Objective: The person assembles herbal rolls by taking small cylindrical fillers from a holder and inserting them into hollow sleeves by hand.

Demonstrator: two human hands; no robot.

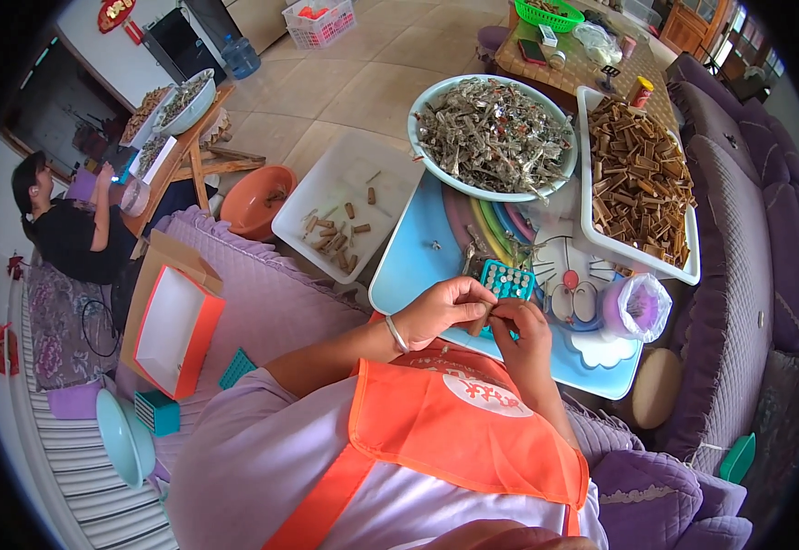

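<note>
Over a small blue table [418, 266] with a cartoon print, my two hands meet close to my orange apron [473, 422]. My left hand [440, 310], with a silver bracelet at its wrist, pinches a small brown tube-like piece [479, 324]. The fingers of my right hand [526, 325] close on the same piece from the other side. Just beyond them lies a teal grid tray [509, 280] holding several small round pale pieces. A light-blue basin [415, 128] heaped with small silvery metal parts and a white tray [588, 183] full of curved brown pieces stand farther off.
A white bin [308, 188] with several brown cylinders stands left of the table, beside an orange basin [248, 206]. A bag-lined purple container [624, 307] sits at the table's right. An open orange box [193, 344] rests on the purple sofa. A person [78, 215] works at far left.
</note>
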